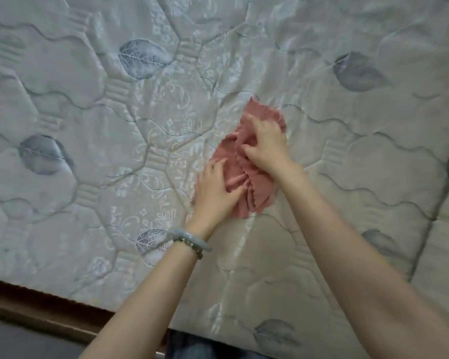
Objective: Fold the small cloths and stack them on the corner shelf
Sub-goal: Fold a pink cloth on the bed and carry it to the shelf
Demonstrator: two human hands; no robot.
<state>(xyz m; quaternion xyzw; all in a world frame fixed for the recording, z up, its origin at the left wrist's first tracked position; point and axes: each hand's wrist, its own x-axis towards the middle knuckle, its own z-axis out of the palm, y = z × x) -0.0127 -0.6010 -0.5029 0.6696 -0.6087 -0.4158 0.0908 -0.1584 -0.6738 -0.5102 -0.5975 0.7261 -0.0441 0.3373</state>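
A small pink cloth with a zigzag edge lies crumpled on a quilted mattress. My left hand rests on the cloth's near left part, fingers pinching a fold. My right hand presses on its far right part, fingers curled into the fabric. Much of the cloth is hidden under both hands. No shelf is in view.
The mattress has a grey leaf pattern and fills most of the view. Its near edge sits on a brown wooden frame at the lower left. At the right, a dark seam marks the mattress's side. A pale bracelet is on my left wrist.
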